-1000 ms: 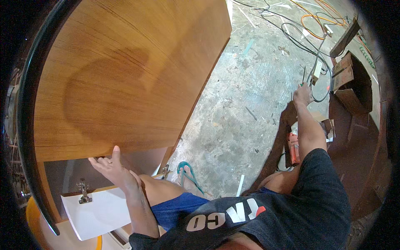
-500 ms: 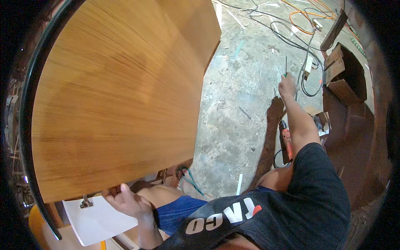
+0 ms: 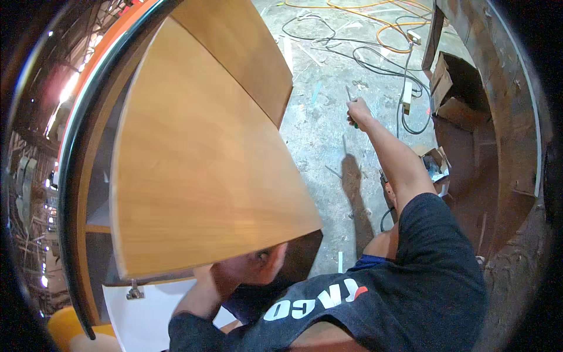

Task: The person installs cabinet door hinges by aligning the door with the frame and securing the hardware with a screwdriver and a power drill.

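A wooden cabinet door (image 3: 211, 164) with light brown grain stands swung out from the cabinet (image 3: 91, 193). At its near edge is my left hand (image 3: 255, 270), fingers curled against the door and partly hidden by it. Out over the concrete floor, my right hand (image 3: 360, 114) is closed around a screwdriver (image 3: 348, 92); its thin shaft points away from me and a bit of green handle shows. Beside my left forearm lies a white sheet (image 3: 146, 317) under a metal clip (image 3: 135, 291).
Black cables (image 3: 358, 56) and an orange cord (image 3: 381, 35) tangle across the far floor beside a white power strip (image 3: 407, 98). An open cardboard box (image 3: 454, 88) stands at right, a smaller box (image 3: 435, 164) nearer. A red power tool (image 3: 388, 188) is partly behind my right arm.
The door has swung away from the cabinet, showing shelves inside. My left hand has moved right with its edge. My right hand, still holding the screwdriver, appears farther left.
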Motion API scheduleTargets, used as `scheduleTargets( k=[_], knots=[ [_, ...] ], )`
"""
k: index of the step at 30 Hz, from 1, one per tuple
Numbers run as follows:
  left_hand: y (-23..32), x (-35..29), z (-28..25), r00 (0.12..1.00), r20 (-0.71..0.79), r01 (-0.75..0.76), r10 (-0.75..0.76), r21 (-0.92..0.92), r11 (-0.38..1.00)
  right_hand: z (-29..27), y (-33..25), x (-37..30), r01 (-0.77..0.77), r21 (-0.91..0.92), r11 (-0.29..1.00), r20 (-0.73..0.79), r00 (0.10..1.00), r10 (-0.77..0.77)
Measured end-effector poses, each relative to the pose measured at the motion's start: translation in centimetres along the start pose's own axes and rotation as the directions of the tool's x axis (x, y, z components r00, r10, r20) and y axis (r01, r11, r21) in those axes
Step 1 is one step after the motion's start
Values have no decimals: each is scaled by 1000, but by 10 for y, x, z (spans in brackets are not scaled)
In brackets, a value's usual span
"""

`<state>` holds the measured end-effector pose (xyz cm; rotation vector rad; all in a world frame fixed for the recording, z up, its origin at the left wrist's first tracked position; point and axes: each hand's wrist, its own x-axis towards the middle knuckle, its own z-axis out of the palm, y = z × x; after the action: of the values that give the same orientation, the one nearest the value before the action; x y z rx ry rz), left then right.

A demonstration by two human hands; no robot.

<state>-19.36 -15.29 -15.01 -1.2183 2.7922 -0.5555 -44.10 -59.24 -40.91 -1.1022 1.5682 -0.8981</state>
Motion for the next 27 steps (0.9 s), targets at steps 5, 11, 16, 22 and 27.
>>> scheduleTargets(
  k=[5,11,16,22,27],
  knots=[
    [-1,118,-11,841,-494,-32,-223,-456,889,-15,-14,-16,-89,12,996,428,901,75],
    [11,198,28,586,-696,-24,-416,-528,849,-48,14,-59,-222,-32,974,512,833,207],
    [23,254,44,602,-630,-56,-490,-646,762,-96,13,-79,-275,-44,961,442,857,265],
    [7,228,77,645,-512,-34,-567,-761,648,-121,4,-88,-298,-52,953,369,881,296],
    [-14,199,144,717,-261,160,-646,-841,517,-128,-16,-93,-294,-54,954,322,899,295]
  ],
)
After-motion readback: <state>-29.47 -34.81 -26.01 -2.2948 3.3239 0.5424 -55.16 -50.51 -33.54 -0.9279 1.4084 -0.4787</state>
